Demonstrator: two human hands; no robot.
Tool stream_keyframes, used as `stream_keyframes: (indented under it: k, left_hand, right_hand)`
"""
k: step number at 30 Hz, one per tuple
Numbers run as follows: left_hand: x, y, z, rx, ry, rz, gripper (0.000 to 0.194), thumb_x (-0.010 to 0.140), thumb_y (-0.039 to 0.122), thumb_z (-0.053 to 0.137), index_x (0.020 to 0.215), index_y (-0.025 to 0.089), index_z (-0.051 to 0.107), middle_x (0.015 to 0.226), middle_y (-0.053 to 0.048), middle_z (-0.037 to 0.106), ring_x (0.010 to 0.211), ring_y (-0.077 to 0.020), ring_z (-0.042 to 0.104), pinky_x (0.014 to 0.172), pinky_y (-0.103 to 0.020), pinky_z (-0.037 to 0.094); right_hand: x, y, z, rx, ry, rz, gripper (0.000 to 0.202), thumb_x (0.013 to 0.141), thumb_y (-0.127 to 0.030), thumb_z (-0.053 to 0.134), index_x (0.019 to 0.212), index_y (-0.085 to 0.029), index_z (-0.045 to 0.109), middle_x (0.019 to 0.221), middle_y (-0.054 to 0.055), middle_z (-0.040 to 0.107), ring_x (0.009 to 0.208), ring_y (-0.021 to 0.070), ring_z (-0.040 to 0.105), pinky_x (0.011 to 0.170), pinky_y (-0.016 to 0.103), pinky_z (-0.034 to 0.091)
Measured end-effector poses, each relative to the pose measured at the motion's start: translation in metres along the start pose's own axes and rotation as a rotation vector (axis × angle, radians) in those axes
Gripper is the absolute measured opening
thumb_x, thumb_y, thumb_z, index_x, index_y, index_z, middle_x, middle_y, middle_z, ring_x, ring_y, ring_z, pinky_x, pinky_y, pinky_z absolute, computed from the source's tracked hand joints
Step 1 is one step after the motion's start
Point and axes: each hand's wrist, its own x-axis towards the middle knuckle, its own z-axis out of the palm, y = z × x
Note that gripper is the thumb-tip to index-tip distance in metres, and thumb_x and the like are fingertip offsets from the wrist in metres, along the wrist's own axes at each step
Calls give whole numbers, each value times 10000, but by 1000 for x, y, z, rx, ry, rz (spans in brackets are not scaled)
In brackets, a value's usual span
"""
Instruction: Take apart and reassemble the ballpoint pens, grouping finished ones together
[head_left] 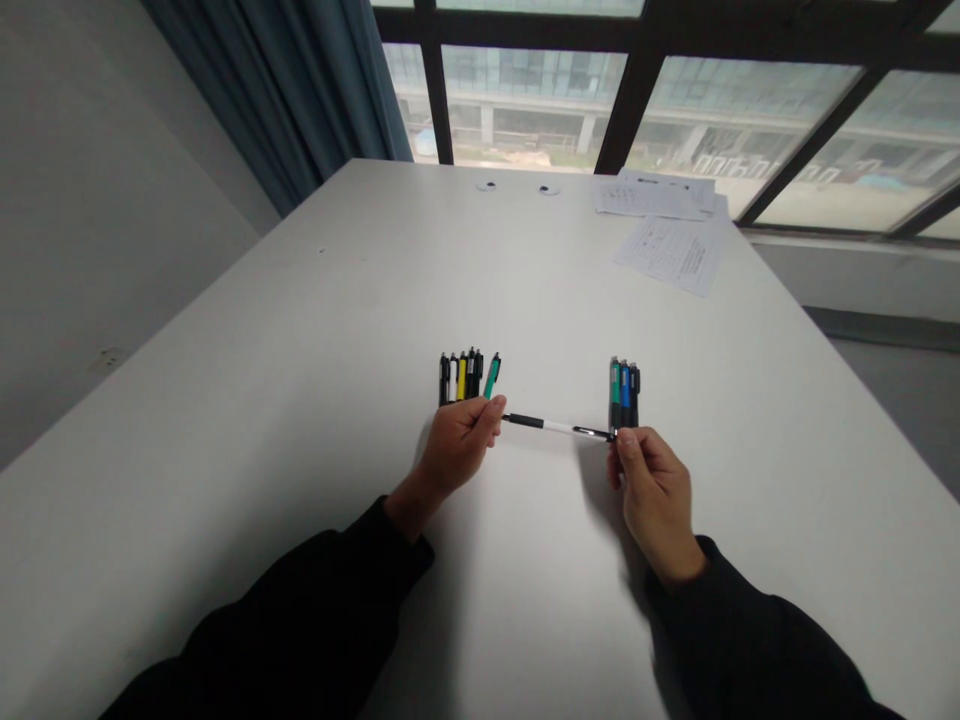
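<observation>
A white and black pen (557, 427) is stretched between my hands above the table. My left hand (461, 440) is closed on its black grip end, and my right hand (654, 490) pinches the clip end. Just beyond my left hand lie several pens side by side, among them a white pen (452, 378) and a yellow pen (462, 378). A green pen (492, 375) lies slightly apart from them, tilted. Beyond my right hand rest a green pen (616, 385), a blue pen (625, 387) and a black pen (635, 390), close together. My hands partly hide the near ends of both groups.
The white table (337, 330) stretches to the window. Printed papers (671, 250) lie at its far right corner. Two small round marks (487, 186) show near the far edge. A blue curtain (300, 90) hangs at the back left.
</observation>
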Motion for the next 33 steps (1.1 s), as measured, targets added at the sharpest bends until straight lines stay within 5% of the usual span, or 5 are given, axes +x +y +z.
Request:
stream_keyframes:
  k: [4, 14, 17, 23, 33]
  left_hand:
    - [1, 1, 2, -136, -173, -117, 542, 956, 570, 521, 598, 165, 557, 520, 6, 534, 431, -74, 443, 422, -201, 325]
    - [-6, 13, 4, -406, -1065, -402, 320, 882, 400, 730, 1086, 154, 727, 807, -38, 711, 560, -63, 497, 525, -196, 380]
    - [-11, 10, 13, -514, -1004, -418, 340, 845, 430, 774, 990, 135, 687, 856, -76, 735, 620, -87, 587, 572, -210, 449]
    - [-13, 1, 27, -696, -565, -259, 389, 740, 336, 877, 840, 154, 549, 954, -92, 730, 745, -140, 691, 737, -306, 559]
    - [-20, 14, 20, 68, -701, 264, 369, 1016, 358, 457, 704, 179, 539, 674, -8, 539, 660, -132, 474, 649, -281, 395]
  right_hand:
    - [1, 1, 0, -33, 19, -13, 479, 966, -588, 580, 688, -199, 553, 560, -27, 509, 489, 108, 450, 448, 238, 350]
    - [0, 6, 1, 67, -16, 54, 474, 954, -602, 586, 693, -210, 537, 542, -34, 492, 461, 117, 436, 422, 243, 331]
    - [-3, 9, 0, 186, -220, 56, 474, 984, -642, 483, 818, -212, 595, 655, -3, 579, 490, 135, 486, 440, 259, 372]
    - [-7, 2, -5, -115, -628, -118, 431, 1014, -506, 522, 745, -186, 625, 628, -2, 543, 567, 135, 462, 532, 265, 354]
    - [-5, -1, -4, -162, -652, -56, 511, 1036, -533, 458, 664, -194, 550, 585, -14, 526, 535, 123, 447, 515, 252, 339]
